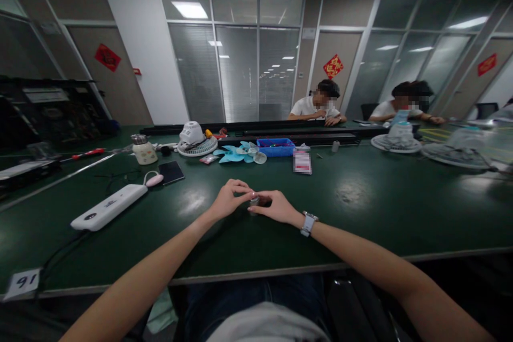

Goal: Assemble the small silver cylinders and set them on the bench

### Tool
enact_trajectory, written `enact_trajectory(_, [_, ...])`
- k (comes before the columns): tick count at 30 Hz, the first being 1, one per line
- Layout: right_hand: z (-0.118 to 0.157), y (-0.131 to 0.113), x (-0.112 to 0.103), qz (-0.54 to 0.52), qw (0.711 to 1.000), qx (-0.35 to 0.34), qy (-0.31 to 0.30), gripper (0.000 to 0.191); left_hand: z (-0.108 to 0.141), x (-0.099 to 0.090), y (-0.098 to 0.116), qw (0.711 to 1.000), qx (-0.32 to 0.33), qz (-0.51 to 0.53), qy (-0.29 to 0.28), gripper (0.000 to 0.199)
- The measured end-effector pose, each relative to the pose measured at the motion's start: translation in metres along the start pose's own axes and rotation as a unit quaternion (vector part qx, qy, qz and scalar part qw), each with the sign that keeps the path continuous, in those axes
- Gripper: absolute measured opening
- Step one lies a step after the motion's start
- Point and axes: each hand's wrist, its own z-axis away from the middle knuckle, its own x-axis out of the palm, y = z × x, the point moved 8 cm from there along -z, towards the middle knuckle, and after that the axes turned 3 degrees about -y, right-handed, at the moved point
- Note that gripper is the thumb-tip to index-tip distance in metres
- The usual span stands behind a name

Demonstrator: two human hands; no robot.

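Near the middle of the green table, both hands close around a small grey cylindrical part [254, 203]. My left hand [232, 197] has its fingertips at the top of the part. From the right, my right hand [276, 206] pinches its side between thumb and fingers; this wrist wears a watch. Fingers cover much of the part, so its exact kind cannot be made out. Beyond the hands lie light-blue fan blades [236, 153], a blue tray [276, 141] of small pieces and a small labelled packet [302, 160].
Left on the green table [160, 246] are a white power strip [110, 207], a phone [171, 172] and a flask [144, 150]. A white fan body [194, 136] stands behind them. Another grey cylinder [335, 146] is at the back right. Two people sit across the table.
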Motion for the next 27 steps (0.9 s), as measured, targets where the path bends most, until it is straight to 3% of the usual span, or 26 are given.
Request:
enact_trajectory(7, [-0.002, 0.004, 0.000, 0.004, 1.000, 0.001, 0.003, 0.042, -0.003, -0.003, 0.009, 0.999, -0.015, -0.015, 0.036, 0.022])
enact_trajectory(12, [-0.003, 0.003, 0.000, -0.011, 1.000, 0.001, 0.004, 0.047, -0.006, -0.024, -0.014, 0.993, -0.039, -0.011, 0.108, 0.024])
enact_trajectory(15, [-0.002, 0.003, 0.000, 0.000, 1.000, 0.007, 0.009, 0.046, -0.005, -0.022, -0.037, 0.996, -0.065, -0.014, 0.067, 0.025])
enact_trajectory(19, [-0.001, 0.004, -0.005, 0.053, 0.998, -0.003, 0.034, 0.042, -0.002, -0.002, -0.052, 0.996, -0.082, -0.012, -0.025, 0.027])
enact_trajectory(21, [-0.002, 0.008, -0.019, 0.083, 0.994, -0.010, 0.072, 0.040, 0.000, 0.007, -0.051, 0.996, -0.076, -0.010, -0.053, 0.027])
enact_trajectory(23, [-0.003, 0.017, -0.046, 0.113, 0.984, -0.003, 0.136, 0.039, 0.000, 0.013, -0.048, 0.995, -0.070, -0.012, -0.072, 0.026])
enact_trajectory(25, [0.000, 0.030, -0.085, 0.165, 0.961, 0.028, 0.220, 0.038, 0.001, 0.015, -0.048, 0.994, -0.071, -0.014, -0.080, 0.026])
enact_trajectory(27, [0.009, 0.047, -0.129, 0.243, 0.919, 0.084, 0.298, 0.038, 0.001, 0.015, -0.049, 0.994, -0.073, -0.016, -0.083, 0.025])
